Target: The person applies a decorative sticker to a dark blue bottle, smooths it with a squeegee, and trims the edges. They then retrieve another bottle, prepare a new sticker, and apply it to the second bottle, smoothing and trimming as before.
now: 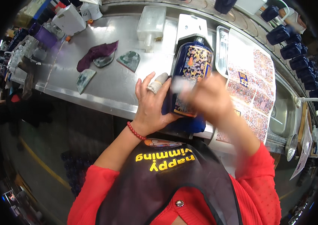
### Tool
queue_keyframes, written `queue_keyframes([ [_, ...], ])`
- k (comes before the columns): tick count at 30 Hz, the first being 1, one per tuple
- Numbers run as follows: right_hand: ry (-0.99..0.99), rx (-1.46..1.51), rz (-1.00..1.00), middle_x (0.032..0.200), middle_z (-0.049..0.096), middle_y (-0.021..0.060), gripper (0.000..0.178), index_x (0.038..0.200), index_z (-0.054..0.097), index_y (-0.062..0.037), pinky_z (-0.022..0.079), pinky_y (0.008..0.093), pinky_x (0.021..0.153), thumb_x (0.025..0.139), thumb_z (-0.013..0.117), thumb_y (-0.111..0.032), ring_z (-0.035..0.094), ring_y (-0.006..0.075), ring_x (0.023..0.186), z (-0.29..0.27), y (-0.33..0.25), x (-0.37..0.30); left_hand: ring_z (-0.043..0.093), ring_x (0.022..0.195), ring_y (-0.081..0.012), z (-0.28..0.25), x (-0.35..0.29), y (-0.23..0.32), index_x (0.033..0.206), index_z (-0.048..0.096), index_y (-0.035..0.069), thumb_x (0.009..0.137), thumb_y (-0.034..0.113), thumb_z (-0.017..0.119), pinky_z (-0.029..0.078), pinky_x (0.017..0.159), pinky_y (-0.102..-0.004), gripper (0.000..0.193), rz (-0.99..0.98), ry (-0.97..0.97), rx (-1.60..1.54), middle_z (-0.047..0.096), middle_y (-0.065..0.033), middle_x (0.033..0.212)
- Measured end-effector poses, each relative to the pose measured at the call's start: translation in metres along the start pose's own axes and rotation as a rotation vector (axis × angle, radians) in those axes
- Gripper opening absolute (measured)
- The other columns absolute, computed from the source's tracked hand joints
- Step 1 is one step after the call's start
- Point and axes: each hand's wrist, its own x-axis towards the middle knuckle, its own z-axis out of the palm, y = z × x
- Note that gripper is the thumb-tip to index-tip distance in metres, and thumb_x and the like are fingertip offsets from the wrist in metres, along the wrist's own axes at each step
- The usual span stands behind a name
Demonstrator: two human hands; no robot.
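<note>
A dark blue glass bottle (189, 67) with a colourful floral decal lies in front of me, its neck pointing away. My left hand (149, 103) grips its left side and base, thumb near the base. A pale finger cover (155, 85) wraps one of its fingers, and a red bead bracelet circles the wrist. Over the bottle's lower right part hovers my right hand (213, 97), smeared by motion. At its fingertips is a whitish blur (180, 85) that I cannot make out. Blue cloth (192, 125) shows below the bottle's base.
Printed decal sheets (251, 80) lie right of the bottle, beside a metal tray (222, 48). A clear bottle (151, 24), a purple cloth (95, 56) and greenish scraper-like pieces (129, 60) rest on the steel table. A sink (282, 116) stands right; blue bottles (301, 62) line the far right.
</note>
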Motion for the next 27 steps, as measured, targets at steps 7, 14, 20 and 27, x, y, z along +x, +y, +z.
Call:
queue_keyframes([
  [7, 0.037, 0.051, 0.530, 0.083, 0.063, 0.0061, 0.034, 0.105, 0.075, -0.0065, 0.050, 0.0345, 0.063, 0.073, 0.074, 0.003, 0.060, 0.0241, 0.069, -0.023, -0.016, -0.028, 0.031, 0.142, -0.0436, -0.002, 0.004, -0.004, 0.138, 0.056, -0.006, 0.078, 0.074, 0.068, 0.014, 0.114, -0.0662, 0.100, 0.047, 0.015, 0.020, 0.062, -0.0245, 0.095],
  [14, -0.041, 0.305, 0.433, 0.083, 0.056, 0.0048, 0.036, 0.102, 0.074, -0.0065, 0.048, 0.0367, 0.067, 0.067, 0.073, 0.002, 0.058, 0.0238, 0.075, -0.017, -0.054, -0.040, 0.031, 0.143, -0.0404, -0.011, 0.008, 0.005, 0.134, 0.058, -0.006, 0.075, 0.068, 0.075, 0.008, 0.115, -0.0655, 0.096, 0.064, 0.041, 0.099, 0.058, -0.0182, 0.076],
  [20, -0.257, 0.319, 0.197, 0.080, 0.054, 0.0058, 0.040, 0.103, 0.075, -0.0085, 0.046, 0.0364, 0.062, 0.065, 0.075, 0.004, 0.057, 0.0244, 0.073, -0.005, -0.060, -0.059, 0.031, 0.143, -0.0394, -0.013, 0.010, 0.009, 0.134, 0.058, -0.007, 0.073, 0.066, 0.078, 0.008, 0.116, -0.0648, 0.097, 0.062, 0.062, 0.113, 0.059, -0.0181, 0.078],
  [27, -0.167, 0.041, 0.323, 0.083, 0.056, 0.0054, 0.045, 0.104, 0.074, -0.0073, 0.044, 0.0363, 0.063, 0.059, 0.077, 0.002, 0.054, 0.0243, 0.074, -0.006, -0.070, -0.050, 0.030, 0.143, -0.0437, -0.015, 0.005, 0.004, 0.144, 0.047, -0.007, 0.074, 0.050, 0.081, 0.012, 0.115, -0.0658, 0.096, 0.044, -0.020, -0.009, 0.060, -0.0263, 0.111],
])
